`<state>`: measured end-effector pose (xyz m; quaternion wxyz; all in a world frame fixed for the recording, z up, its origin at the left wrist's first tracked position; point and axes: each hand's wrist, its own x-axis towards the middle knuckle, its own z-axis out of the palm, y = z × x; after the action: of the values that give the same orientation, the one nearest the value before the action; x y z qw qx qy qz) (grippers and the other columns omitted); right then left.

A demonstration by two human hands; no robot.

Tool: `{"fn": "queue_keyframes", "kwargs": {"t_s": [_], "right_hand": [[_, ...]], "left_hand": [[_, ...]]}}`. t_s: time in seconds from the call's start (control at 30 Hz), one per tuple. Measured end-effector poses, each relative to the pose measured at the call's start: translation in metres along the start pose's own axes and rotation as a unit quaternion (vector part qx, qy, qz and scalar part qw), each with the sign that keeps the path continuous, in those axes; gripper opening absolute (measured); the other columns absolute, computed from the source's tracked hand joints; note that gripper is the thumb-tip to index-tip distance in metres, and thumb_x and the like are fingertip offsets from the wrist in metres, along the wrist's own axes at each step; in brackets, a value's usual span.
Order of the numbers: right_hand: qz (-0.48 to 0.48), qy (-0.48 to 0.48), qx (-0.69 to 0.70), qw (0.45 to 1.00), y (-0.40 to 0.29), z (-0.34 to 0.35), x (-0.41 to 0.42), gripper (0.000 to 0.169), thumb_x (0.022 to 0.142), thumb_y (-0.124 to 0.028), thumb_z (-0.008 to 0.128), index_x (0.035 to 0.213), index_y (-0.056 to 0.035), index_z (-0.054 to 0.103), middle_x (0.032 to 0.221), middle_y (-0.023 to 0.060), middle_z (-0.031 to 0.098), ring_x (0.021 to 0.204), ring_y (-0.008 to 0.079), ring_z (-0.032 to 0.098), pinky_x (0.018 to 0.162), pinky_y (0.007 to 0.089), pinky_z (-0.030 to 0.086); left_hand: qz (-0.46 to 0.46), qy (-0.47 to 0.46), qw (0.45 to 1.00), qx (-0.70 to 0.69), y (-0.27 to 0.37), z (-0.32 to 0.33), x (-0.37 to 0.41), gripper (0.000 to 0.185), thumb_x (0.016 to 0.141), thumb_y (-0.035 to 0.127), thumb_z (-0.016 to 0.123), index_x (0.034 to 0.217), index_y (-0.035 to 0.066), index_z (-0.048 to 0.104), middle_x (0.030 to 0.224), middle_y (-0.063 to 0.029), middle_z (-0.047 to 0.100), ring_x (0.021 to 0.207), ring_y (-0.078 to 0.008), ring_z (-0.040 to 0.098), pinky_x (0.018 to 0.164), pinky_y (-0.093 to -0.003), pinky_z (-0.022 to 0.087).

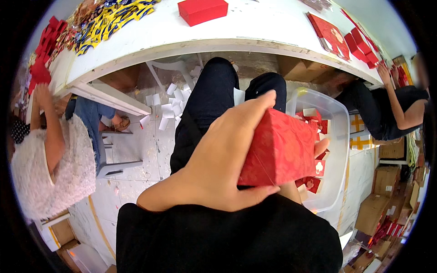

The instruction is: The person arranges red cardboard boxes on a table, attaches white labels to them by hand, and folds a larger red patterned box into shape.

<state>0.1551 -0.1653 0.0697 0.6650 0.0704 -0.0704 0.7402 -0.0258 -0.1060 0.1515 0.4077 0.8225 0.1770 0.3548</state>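
A red patterned box (pixel 292 150) is held up close to my chest, above my lap. My left hand (pixel 222 153) grips its left side, with the fingers along the far edge and the thumb under the near corner. My right hand (pixel 321 147) is mostly hidden behind the box; only a finger at its right side and part of the wrist below show. Behind the box, a white piece of paper (pixel 239 96) lies between my thighs. To the right, a clear plastic bin (pixel 336 136) holds several small red boxes with pale flower shapes.
A red box (pixel 203 12) rests on the white table (pixel 239 32) ahead. Yellow-and-blue ribbons (pixel 112 22) lie at its left. Small white papers (pixel 170 105) litter the floor. People sit at left (pixel 54 163) and right (pixel 392 105). Cardboard boxes (pixel 372 213) stand at lower right.
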Motion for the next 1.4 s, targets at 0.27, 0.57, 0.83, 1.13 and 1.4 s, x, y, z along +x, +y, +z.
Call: {"fn": "queue_keyframes", "kwargs": {"t_s": [0.27,0.57,0.83,1.13,1.4], "right_hand": [[-0.103,0.032,-0.436,0.893,-0.004,0.034,-0.010,0.057,0.082,-0.039,0.051,0.114,0.0085,0.047,0.115,0.0176,0.054,0.109,0.0267,0.052,0.095,0.0375,0.039],[-0.205,0.116,-0.574,0.784,0.004,0.036,-0.005,0.018,0.077,0.010,0.054,0.094,0.0045,0.055,0.090,0.0050,0.054,0.079,0.0064,0.050,0.069,0.0195,0.039],[-0.243,0.091,-0.632,0.730,-0.001,0.024,-0.001,0.010,0.076,0.009,0.054,0.083,0.0033,0.057,0.080,0.0022,0.050,0.070,0.0059,0.046,0.062,0.0183,0.035],[-0.292,0.051,-0.702,0.647,-0.007,0.012,-0.001,0.021,0.078,0.003,0.055,0.060,-0.0008,0.046,0.062,0.0033,0.046,0.057,0.0103,0.041,0.052,0.0244,0.031],[-0.245,0.141,-0.680,0.676,-0.015,0.023,0.008,0.033,0.077,-0.003,0.063,0.107,0.0008,0.052,0.086,0.0018,0.054,0.072,0.0065,0.048,0.065,0.0200,0.039]], "left_hand": [[-0.153,0.206,0.889,-0.380,-0.046,0.002,-0.001,0.072,0.071,0.008,0.067,0.133,0.001,0.030,0.115,-0.0128,0.050,0.106,-0.0202,0.052,0.093,-0.0321,0.040],[-0.188,0.229,0.850,-0.436,-0.048,0.012,0.002,0.069,0.075,0.011,0.066,0.133,-0.001,0.030,0.117,-0.0151,0.051,0.107,-0.0220,0.053,0.093,-0.0339,0.041],[-0.185,0.199,0.866,-0.420,-0.055,0.017,-0.001,0.069,0.078,0.019,0.061,0.134,-0.004,0.027,0.123,-0.0178,0.047,0.113,-0.0252,0.049,0.097,-0.0366,0.038],[-0.192,0.214,0.861,-0.419,-0.060,0.013,-0.003,0.069,0.081,0.026,0.057,0.135,-0.003,0.025,0.129,-0.0200,0.042,0.118,-0.0283,0.045,0.100,-0.0399,0.035],[-0.165,0.134,0.833,-0.511,-0.072,0.008,-0.009,0.077,0.079,0.032,0.060,0.136,-0.004,0.022,0.132,-0.0204,0.040,0.120,-0.0293,0.043,0.101,-0.0426,0.035]]}}
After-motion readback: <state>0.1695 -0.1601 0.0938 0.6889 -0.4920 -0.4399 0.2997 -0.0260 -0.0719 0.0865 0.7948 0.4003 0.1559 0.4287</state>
